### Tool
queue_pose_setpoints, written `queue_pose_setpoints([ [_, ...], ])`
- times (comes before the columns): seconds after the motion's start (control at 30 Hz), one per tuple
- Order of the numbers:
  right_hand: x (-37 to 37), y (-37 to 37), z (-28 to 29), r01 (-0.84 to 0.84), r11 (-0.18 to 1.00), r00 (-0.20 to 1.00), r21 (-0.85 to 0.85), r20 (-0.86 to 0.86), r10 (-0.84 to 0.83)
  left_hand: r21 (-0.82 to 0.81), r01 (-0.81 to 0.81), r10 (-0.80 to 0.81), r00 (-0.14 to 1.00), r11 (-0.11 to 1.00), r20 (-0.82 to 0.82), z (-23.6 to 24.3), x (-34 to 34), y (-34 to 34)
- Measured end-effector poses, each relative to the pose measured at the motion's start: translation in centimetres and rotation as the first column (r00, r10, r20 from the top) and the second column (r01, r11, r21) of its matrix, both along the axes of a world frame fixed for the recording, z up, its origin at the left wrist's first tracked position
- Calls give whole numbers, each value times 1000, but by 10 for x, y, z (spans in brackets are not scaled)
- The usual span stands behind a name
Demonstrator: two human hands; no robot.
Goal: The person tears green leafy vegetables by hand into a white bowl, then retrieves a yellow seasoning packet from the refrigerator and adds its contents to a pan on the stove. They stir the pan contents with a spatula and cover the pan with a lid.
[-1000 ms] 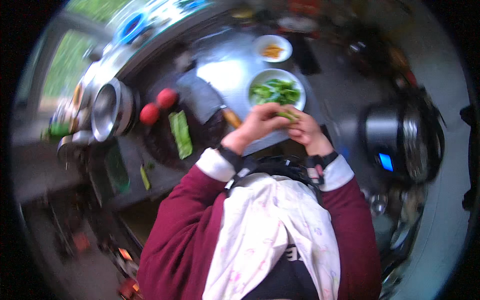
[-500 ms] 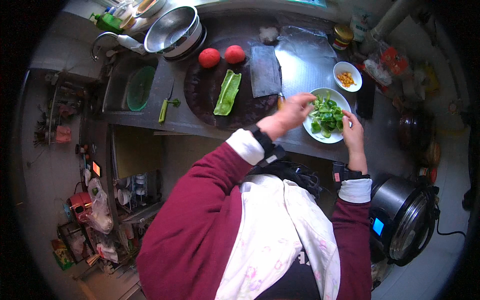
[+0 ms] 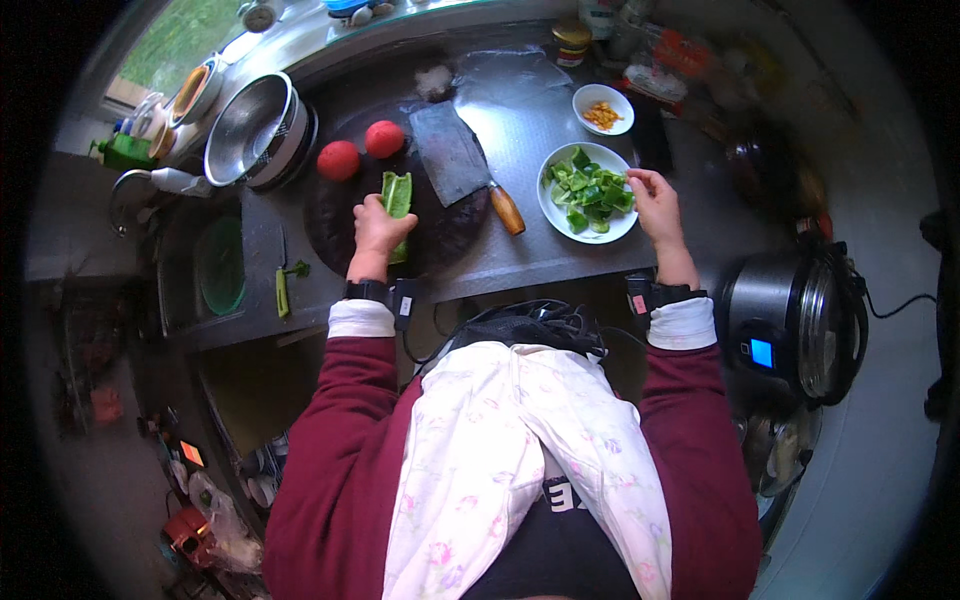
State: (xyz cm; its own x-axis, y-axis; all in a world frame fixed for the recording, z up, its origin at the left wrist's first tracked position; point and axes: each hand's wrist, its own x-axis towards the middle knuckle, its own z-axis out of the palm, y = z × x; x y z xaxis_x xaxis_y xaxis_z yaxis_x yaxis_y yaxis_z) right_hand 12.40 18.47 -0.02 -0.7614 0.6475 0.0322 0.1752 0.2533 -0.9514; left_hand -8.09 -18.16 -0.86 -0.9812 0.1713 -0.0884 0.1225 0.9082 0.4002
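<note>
My left hand point(image 3: 378, 235) is closed round a long piece of green pepper point(image 3: 397, 192), fingers on one side and thumb on the other. Beneath it lies a dark round chopping board point(image 3: 335, 225), which also bears two red tomatoes point(image 3: 339, 160) and a cleaver point(image 3: 447, 155) with a wooden handle. My right hand point(image 3: 655, 205) has its fingertips together at the right rim of a white plate point(image 3: 548, 212). Chopped green pepper point(image 3: 590, 187) is heaped on that plate. The fingers hide the exact spot where they meet the rim.
Behind the plate stands a small white bowl point(image 3: 578, 98) of orange bits. To the left are a green-handled knife point(image 3: 282, 285), a sink with a green basin point(image 3: 222, 265), and a metal colander point(image 3: 245, 130). A black electric cooker point(image 3: 765, 320) sits at the right.
My left hand has moved from the plate's left side to the board and taken hold of the pepper piece. My right hand has stayed at the plate's rim. The whole view has shifted.
</note>
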Motion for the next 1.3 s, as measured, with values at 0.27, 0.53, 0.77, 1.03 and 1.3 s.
queue_pose_setpoints([
  [0.27, 24, -12, 37, 81, 955, 969, -286, 248, -7, 486, 533, -345, 837, 693, -425, 48, 17, 27],
  [0.53, 3, -38, 66, -344, 669, 934, -659, -164, 319, 83, 970, -756, 231, 229, -613, 90, 80, 136],
  [0.77, 9, -32, 56, -294, 797, 953, -527, -101, 284, 181, 881, -663, 451, 436, -598, 79, 105, 170],
  [1.03, 19, -25, 57, -384, 903, 921, -192, -16, 389, 415, 732, -797, 604, 540, -29, 58, 105, 189],
  [1.3, 22, -4, 40, -329, 269, 845, -905, -155, 512, 527, 834, -874, 370, 164, -314, 46, 107, 192],
])
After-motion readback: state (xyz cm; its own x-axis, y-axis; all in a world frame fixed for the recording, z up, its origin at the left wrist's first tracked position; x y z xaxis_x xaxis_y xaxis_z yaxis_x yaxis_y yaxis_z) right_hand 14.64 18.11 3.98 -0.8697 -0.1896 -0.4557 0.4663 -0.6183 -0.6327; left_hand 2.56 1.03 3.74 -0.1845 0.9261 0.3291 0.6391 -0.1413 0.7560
